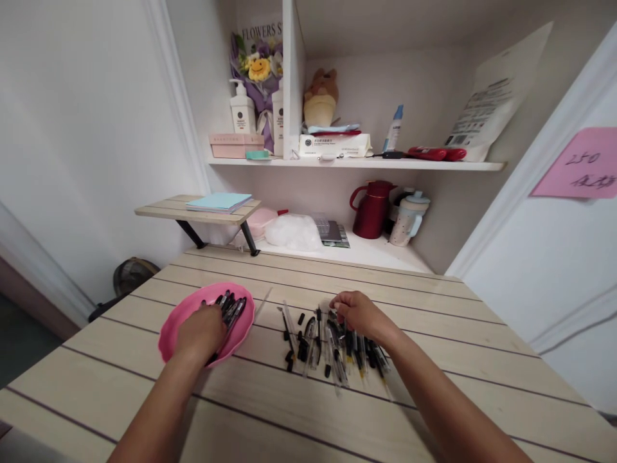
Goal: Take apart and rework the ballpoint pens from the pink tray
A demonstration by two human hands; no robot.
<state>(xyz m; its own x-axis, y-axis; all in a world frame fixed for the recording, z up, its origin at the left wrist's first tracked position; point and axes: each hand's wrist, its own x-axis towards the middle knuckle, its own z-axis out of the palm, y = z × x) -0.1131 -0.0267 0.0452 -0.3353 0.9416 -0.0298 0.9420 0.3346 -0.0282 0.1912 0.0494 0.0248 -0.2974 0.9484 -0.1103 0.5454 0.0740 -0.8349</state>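
My left hand (202,331) is inside a pink scallop-edged bowl (173,313), curled against a bunch of black-and-clear pens (234,312). Its fingertips are hidden behind the hand and pens. Over the far side of a loose pile of pen parts (337,354) is my right hand (357,313), thumb and fingers pinched together; what they hold is too small to make out. Clear barrels, thin refills, some yellowish at the end, and small black caps (301,319) make up the pile. A clear thin tube (263,302) lies beside the bowl.
Behind the slatted wooden table (270,418) is a small raised stand (164,207) bearing blue paper (219,201). A red jug (373,209) and a pale cup (409,218) stand in the lower recess. Bottles, a plush toy (321,96) and packets fill the shelf above.
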